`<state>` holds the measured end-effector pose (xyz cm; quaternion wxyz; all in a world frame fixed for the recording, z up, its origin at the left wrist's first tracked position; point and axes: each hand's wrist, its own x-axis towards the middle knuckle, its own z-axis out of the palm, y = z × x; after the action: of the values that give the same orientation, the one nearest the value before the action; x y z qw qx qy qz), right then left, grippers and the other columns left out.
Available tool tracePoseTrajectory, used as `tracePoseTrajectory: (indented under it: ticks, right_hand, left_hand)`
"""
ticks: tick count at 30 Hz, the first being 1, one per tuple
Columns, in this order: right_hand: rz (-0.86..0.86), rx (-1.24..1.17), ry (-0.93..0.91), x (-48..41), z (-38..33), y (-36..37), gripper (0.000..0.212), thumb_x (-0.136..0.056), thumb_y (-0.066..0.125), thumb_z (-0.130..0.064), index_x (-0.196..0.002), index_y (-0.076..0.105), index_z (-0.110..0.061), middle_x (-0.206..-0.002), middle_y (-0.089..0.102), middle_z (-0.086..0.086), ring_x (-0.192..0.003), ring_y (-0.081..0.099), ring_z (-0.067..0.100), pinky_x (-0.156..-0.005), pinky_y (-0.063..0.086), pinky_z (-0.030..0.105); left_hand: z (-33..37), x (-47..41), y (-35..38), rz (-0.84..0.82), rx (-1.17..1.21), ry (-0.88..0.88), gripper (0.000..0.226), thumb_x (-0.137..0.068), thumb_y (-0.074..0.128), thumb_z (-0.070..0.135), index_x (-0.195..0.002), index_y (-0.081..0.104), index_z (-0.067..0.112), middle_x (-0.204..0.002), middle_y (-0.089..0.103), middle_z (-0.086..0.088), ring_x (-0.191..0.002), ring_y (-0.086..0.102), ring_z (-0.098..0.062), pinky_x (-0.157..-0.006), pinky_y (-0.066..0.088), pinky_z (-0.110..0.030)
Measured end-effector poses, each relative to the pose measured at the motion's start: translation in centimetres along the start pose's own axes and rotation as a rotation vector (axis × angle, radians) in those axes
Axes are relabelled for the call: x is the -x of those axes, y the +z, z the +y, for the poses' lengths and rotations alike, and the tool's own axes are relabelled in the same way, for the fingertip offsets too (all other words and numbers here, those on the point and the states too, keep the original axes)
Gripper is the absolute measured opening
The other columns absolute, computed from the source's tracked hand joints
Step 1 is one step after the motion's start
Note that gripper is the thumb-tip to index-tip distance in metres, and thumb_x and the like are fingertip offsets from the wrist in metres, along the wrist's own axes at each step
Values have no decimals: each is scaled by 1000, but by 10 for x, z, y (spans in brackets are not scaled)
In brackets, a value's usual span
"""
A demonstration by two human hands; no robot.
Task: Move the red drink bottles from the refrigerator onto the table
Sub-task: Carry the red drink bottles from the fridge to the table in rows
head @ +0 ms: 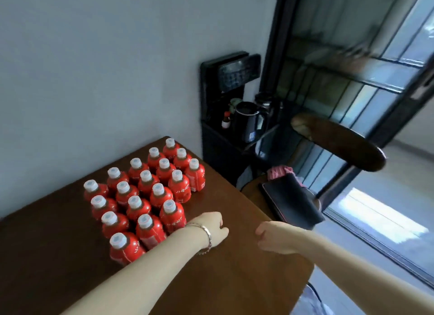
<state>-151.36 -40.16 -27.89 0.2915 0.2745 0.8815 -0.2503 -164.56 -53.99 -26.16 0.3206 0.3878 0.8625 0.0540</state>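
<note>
Your drink bottles point(179, 188) stand in packed rows on the tabletop point(234, 279), toward its left and back. Left hand point(211, 230) just right of the nearest rows; right hand point(277, 238) over the right edge. Chair point(340, 141) right of the tabletop. Dispenser point(211, 91) behind the far corner.
</note>
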Motion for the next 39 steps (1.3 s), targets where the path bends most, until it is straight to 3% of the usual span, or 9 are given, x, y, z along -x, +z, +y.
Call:
tracePoseTrajectory:
  ticks: [4, 8, 13, 18, 28, 32, 39]
  right_hand:
    - [161, -122, 186, 85, 70, 2, 36, -91, 48, -25, -125, 57, -17, -125, 60, 4, -108, 58, 22, -91, 47, 30]
    - [300, -289, 363, 177, 148, 21, 39, -94, 49, -25, -133, 51, -17, -132, 57, 6, -120, 54, 24, -99, 41, 28]
    - [494, -524, 686, 316, 259, 82, 37, -93, 49, -29, -129, 53, -23, -126, 60, -1, -115, 55, 18, -87, 41, 23]
    - [611, -655, 958, 464, 355, 154, 34, -91, 49, -29, -125, 56, -22, -123, 61, 2, -110, 58, 20, -92, 46, 30]
    - [717, -632, 1457, 756, 537, 255, 30, -89, 49, -20, -118, 60, -17, -124, 61, 6, -113, 57, 27, -92, 47, 33]
    - [732, -663, 1585, 834, 603, 268, 29, -89, 50, -20, -116, 61, -18, -123, 61, 5, -111, 58, 28, -91, 48, 33]
    - [799, -653, 1838, 934, 724, 275, 26, -91, 48, -17, -113, 62, -18, -120, 61, 4, -109, 58, 28, -85, 43, 29]
  left_hand:
    - [103, 4, 19, -51, -89, 248, 31, -93, 44, 34, -117, 55, 17, -122, 59, -4, -109, 56, -23, -94, 45, -31]
    - [216, 18, 58, -114, -250, 518, 31, -92, 46, 32, -110, 59, 10, -119, 62, -11, -109, 57, -29, -91, 44, -32]
    - [378, 64, 141, -209, -442, 845, 17, -90, 46, 27, -88, 57, 14, -95, 59, -8, -105, 60, -29, -81, 46, -30]
    - [532, 153, 240, -229, -599, 1145, 33, -94, 44, 27, -115, 60, 7, -120, 60, -13, -111, 56, -30, -90, 48, -32]
    - [827, 368, 429, -248, -788, 1623, 30, -94, 43, 23, -112, 62, 7, -118, 63, -12, -109, 59, -29, -89, 47, -36]
    - [916, 423, 465, -171, -788, 1761, 29, -92, 43, 26, -105, 64, 11, -114, 65, -8, -106, 61, -29, -83, 50, -36]
    - [1088, 466, 536, -195, -564, 1910, 25, -88, 45, 25, -101, 64, 16, -108, 66, -3, -101, 62, -26, -80, 49, -31]
